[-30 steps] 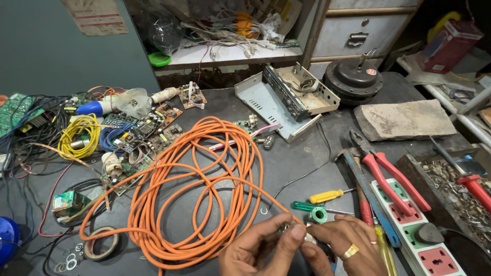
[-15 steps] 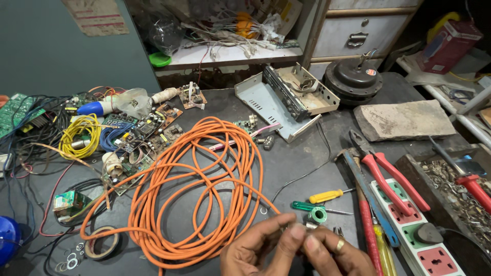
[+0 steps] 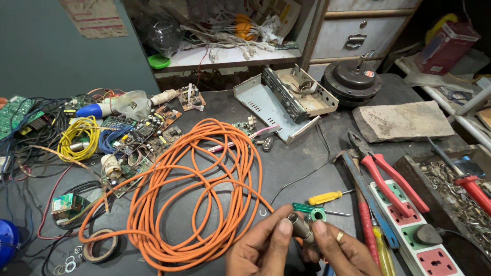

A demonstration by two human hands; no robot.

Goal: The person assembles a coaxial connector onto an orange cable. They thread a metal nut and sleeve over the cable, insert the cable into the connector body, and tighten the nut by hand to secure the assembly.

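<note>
Both my hands meet at the bottom edge of the head view around a small grey metal cable connector (image 3: 300,227). My left hand (image 3: 261,248) pinches it from the left with thumb and fingers. My right hand (image 3: 340,250), with a ring on one finger, grips it from the right. A long orange cable (image 3: 197,189) lies coiled on the dark workbench just left of my hands, its end running toward them. A yellow-handled screwdriver (image 3: 327,197) and a green-handled screwdriver (image 3: 307,208) lie just beyond my fingers.
Red-handled pliers (image 3: 388,179) and a white power strip (image 3: 419,230) lie to the right. An open metal chassis (image 3: 286,97), a stone slab (image 3: 404,120), circuit boards (image 3: 148,133), a yellow wire coil (image 3: 79,138) and a tape roll (image 3: 99,245) crowd the bench.
My hands have shifted slightly and the grey connector now shows clearly between my fingertips, raised a little above the bench. The orange cable and the tools have not moved.
</note>
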